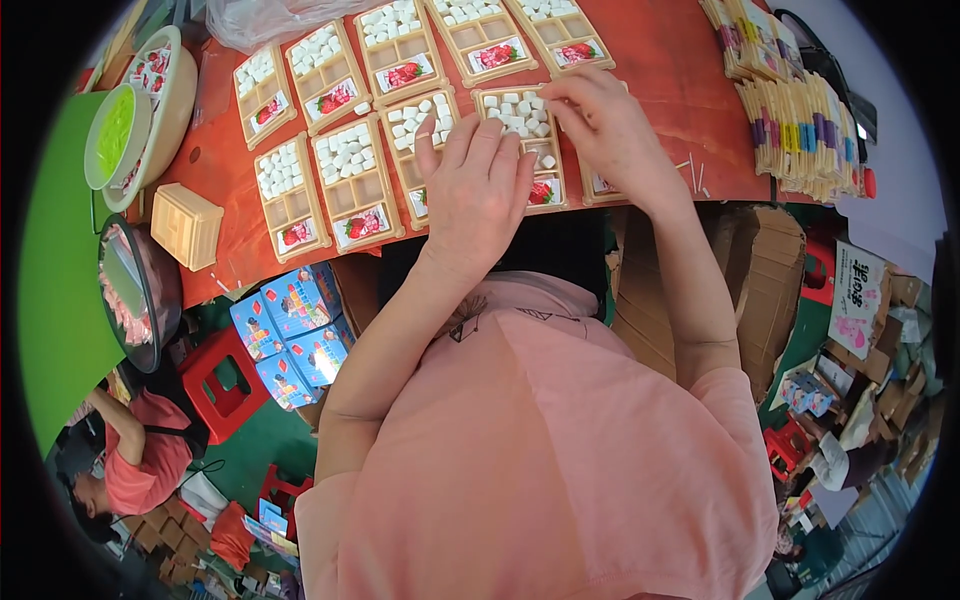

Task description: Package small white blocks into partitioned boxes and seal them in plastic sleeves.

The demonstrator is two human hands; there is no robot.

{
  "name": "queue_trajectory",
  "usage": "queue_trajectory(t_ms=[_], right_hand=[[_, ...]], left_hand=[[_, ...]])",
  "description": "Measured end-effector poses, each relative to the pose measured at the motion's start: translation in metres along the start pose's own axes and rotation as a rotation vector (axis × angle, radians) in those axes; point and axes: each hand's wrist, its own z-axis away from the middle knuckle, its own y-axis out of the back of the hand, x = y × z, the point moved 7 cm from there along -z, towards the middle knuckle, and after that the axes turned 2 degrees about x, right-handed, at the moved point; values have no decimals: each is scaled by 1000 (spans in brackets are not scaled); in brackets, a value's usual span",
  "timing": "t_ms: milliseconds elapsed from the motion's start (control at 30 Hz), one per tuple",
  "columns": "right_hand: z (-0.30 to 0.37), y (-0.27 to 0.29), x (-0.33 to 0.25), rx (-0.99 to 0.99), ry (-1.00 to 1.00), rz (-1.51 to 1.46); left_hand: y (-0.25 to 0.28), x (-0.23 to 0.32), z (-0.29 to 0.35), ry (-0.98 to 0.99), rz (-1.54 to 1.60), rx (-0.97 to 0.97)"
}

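Note:
Beige compartment trays (pixel 348 195) stand in two rows, holding white marshmallow-like pieces (pixel 347 148) and small strawberry-print packets (pixel 362 222). My left hand (pixel 474 190) lies over the near row, fingers stretched and apart, across the edges of two neighbouring trays. It covers part of both. My right hand (pixel 612 130) is at the upper right corner of the tray (pixel 556 190) beside it, fingertips bent close together in a pinch; anything between them is hidden. That tray has white pieces in its large section and one in a small section. Another tray (pixel 603 190) is partly under my right forearm.
Stacked empty trays (pixel 186 226), a cream basin (pixel 178 90) and a bowl with green contents (pixel 118 135) stand left. Bundled sticks (pixel 800 130) lie at the right. Blue printed boxes (pixel 290 335) and a red stool (pixel 222 385) are below the table. Another person (pixel 150 450) sits lower left.

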Motion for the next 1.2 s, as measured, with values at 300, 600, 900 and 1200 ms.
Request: queue_trajectory(t_ms=[300, 600, 900, 1200], right_hand=[[9, 10, -9, 21, 111, 224], [16, 4, -19, -32, 101, 497], [-10, -20, -31, 66, 191, 177], [4, 5, -28, -6, 76, 148]], left_hand=[[0, 3, 6, -6, -48, -11], [-14, 19, 6, -19, 10, -95], [-18, 13, 4, 102, 77, -99], [-16, 12, -1, 65, 18, -117]])
